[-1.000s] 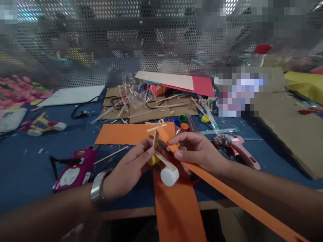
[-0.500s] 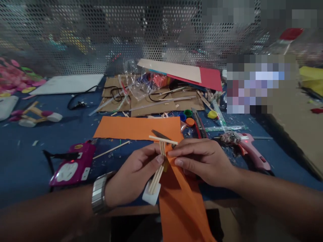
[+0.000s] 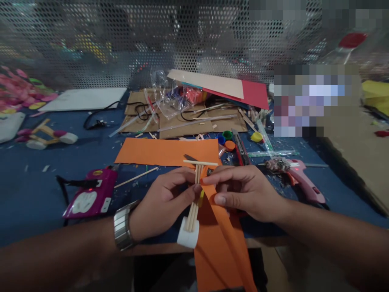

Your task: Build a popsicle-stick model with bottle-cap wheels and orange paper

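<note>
Wooden stick frame [image 3: 194, 194]: light, brittle, sat over the tabletop [image 3: 36, 190] edge; white cap [image 3: 188, 237] nearest.
Left hand [image 3: 164, 202]: pinched its sticks midway.
Right hand [image 3: 246, 190]: pressed orange paper strip [image 3: 221, 239], limp, against them.
Best hold: near the joints, gently.

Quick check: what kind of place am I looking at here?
Most likely a craft or hobby workbench. A pink glue gun lies on the blue table, with orange paper, cardboard and loose sticks around. The hands hold a stick frame with a white cap.
</note>
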Demonstrator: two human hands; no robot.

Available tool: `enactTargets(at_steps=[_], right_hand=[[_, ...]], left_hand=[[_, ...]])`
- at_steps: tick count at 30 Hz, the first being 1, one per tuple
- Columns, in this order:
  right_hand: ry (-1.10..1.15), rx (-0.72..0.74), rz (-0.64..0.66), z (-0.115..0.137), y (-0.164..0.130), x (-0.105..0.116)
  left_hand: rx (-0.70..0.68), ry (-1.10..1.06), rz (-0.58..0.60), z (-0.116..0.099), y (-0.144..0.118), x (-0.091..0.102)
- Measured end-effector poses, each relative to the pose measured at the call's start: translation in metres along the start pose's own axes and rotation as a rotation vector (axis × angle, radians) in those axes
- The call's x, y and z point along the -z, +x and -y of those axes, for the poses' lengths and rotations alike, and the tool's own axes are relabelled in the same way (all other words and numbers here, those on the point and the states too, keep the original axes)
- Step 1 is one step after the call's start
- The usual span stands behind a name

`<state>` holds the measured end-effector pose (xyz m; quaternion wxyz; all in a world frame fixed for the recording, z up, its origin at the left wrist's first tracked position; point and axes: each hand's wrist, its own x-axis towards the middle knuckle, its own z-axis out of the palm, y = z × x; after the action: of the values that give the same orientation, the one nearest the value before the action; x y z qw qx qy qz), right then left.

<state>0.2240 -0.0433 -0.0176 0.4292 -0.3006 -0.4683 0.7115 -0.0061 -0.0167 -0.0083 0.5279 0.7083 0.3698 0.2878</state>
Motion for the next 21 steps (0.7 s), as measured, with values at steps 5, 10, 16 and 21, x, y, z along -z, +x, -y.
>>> enactTargets(at_steps=[5, 10, 16, 21], right_hand=[[-0.041, 0.012, -0.013, -0.002, 0.002, -0.001], [-0.135, 0.031, -0.108, -0.008, 0.004, -0.003], [-0.322, 0.130, -0.131, -0.012, 0.006, -0.006], [-0.479, 0.216, -0.158, 0.010, -0.005, -0.009]], left_hand=[[-0.012, 0.024, -0.013, -0.001, 0.001, -0.001], [-0.033, 0.008, 0.016, 0.000, 0.002, -0.001], [0.014, -0.029, -0.040, 0.001, 0.005, 0.001], [0.142, -0.284, -0.095, -0.004, 0.007, 0.001]])
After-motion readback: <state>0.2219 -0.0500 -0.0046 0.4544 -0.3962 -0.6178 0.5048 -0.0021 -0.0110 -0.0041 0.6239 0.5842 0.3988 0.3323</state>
